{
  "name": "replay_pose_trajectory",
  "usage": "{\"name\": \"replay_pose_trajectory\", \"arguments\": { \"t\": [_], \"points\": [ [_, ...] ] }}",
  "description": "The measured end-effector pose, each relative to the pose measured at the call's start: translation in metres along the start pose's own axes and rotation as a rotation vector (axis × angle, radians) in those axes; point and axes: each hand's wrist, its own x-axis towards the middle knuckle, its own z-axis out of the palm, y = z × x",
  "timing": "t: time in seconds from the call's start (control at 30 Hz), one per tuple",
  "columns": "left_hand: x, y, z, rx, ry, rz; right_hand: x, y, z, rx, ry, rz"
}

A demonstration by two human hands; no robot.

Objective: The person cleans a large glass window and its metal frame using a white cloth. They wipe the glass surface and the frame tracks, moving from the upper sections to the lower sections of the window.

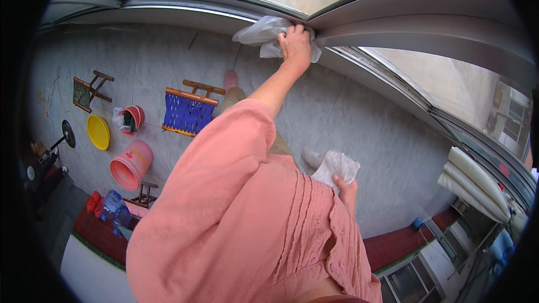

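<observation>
My left hand (296,46) reaches up and presses a crumpled, thin white translucent sheet (260,33), seemingly plastic, against the corner of a grey metal window frame (358,33). Its fingertips are bent into the sheet near the joint of the frame. Lower down, beside my waist, my right hand (346,191) holds a light grey cloth (337,166). The cloth hangs folded over the fingers, most of which it hides.
Behind the left arm stand a folding stool with a blue woven seat (188,111) and a smaller stool (82,94). A yellow basin (98,132), a red bucket (137,118) and a pink bucket (131,166) rest on the grey floor. Rolled cream sheeting (473,185) leans at right.
</observation>
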Motion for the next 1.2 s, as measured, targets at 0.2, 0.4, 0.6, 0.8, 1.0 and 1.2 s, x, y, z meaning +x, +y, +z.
{"name": "replay_pose_trajectory", "arguments": {
  "t": [0.2, 0.4, 0.6, 0.8, 1.0, 1.2],
  "points": [
    [0.003, 0.004, 0.011, -0.040, 0.018, 0.030, 0.008, 0.002, -0.001, -0.018, -0.011, 0.000],
    [0.030, -0.020, -0.003, -0.664, -0.331, -0.352, 0.013, -0.003, 0.004, 0.041, -0.058, 0.001],
    [-0.041, -0.076, -0.002, -0.385, -1.117, 0.077, 0.016, -0.009, 0.001, -0.020, -0.065, 0.008],
    [-0.045, -0.059, -0.053, -0.311, -0.749, -0.235, 0.030, -0.013, -0.009, 0.006, -0.049, -0.092],
    [-0.078, 0.008, -0.078, -0.930, -0.796, -0.035, 0.048, -0.066, 0.035, 0.039, -0.359, -0.219],
    [-0.111, 0.063, -0.138, -1.338, -0.909, -0.225, 0.077, -0.088, 0.078, 0.116, -0.568, -0.293]
  ]
}}
